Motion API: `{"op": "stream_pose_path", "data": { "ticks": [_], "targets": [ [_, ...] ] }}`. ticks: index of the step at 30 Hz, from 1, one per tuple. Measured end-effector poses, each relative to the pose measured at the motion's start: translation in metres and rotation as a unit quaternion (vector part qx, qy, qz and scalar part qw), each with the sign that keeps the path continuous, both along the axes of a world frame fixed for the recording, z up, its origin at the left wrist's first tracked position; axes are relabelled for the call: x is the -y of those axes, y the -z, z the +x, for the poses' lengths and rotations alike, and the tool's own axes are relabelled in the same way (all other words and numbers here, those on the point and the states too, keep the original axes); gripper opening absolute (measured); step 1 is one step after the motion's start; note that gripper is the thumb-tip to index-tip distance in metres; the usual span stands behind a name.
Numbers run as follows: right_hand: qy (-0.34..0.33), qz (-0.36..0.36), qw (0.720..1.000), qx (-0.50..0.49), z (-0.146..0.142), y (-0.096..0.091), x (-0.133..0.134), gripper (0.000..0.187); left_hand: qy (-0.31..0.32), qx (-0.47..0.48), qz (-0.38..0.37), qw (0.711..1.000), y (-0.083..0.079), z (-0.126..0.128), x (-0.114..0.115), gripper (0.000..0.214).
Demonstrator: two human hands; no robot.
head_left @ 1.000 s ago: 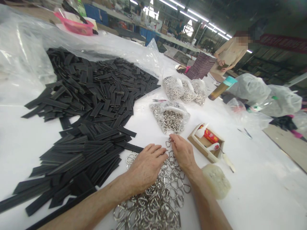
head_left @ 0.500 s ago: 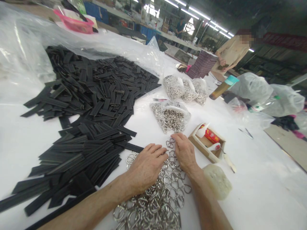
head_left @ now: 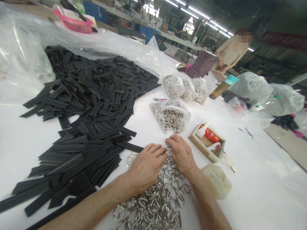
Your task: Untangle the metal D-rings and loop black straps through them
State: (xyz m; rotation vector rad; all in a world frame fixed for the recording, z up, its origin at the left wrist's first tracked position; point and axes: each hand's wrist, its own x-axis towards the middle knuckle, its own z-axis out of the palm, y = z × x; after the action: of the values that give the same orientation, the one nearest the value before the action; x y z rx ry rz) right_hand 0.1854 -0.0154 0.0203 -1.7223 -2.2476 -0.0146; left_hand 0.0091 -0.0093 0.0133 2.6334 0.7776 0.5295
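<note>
My left hand (head_left: pixel 147 166) is closed over the end of a black strip (head_left: pixel 130 146), which comes out from under its fingers toward the left. Close beside it, my right hand (head_left: pixel 182 155) pinches a small silver metal ring (head_left: pixel 168 144) between thumb and fingertips; the hand partly covers the ring. Beneath and in front of both hands lies a loose heap of silver metal rings (head_left: pixel 158 204). On the left, a large pile of black strips (head_left: pixel 96 86) spreads over the white table (head_left: pixel 263 179).
An open bag of rings (head_left: pixel 174 119) lies ahead, with three filled bags (head_left: pixel 173 87) behind it. To the right are a small box (head_left: pixel 206 145) holding a red packet, a pale yellowish block (head_left: pixel 217 182) and a bottle (head_left: pixel 223 88). Another person (head_left: pixel 231 52) stands across the table.
My right hand has shifted slightly left toward my left hand, now covering most of the rings at its fingertips. My left hand and the black strip have stayed in place.
</note>
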Motion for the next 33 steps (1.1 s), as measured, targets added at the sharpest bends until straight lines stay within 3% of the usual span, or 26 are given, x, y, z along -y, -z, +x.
{"op": "stream_pose_path", "data": {
  "ticks": [9, 13, 16, 22, 33],
  "targets": [
    [0.015, -0.093, 0.992, -0.082, 0.013, -0.016, 0.009, 0.025, 0.006, -0.008, -0.011, 1.000, -0.004, -0.001, 0.000, 0.028],
    [0.070, -0.010, 0.984, -0.163, 0.021, -0.015, 0.006, 0.028, 0.004, -0.010, -0.007, 1.000, -0.004, -0.001, 0.000, 0.028],
    [0.097, 0.046, 0.983, -0.148, 0.023, -0.006, -0.002, 0.039, 0.002, -0.005, -0.001, 1.000, -0.003, -0.001, 0.000, 0.027],
    [0.123, 0.005, 0.992, -0.024, 0.017, 0.005, -0.013, 0.051, 0.001, 0.005, 0.006, 1.000, -0.002, -0.001, 0.000, 0.026],
    [0.116, 0.036, 0.987, -0.103, 0.021, 0.010, -0.013, 0.032, 0.001, 0.006, 0.011, 1.000, 0.001, -0.001, 0.000, 0.025]
  ]
}}
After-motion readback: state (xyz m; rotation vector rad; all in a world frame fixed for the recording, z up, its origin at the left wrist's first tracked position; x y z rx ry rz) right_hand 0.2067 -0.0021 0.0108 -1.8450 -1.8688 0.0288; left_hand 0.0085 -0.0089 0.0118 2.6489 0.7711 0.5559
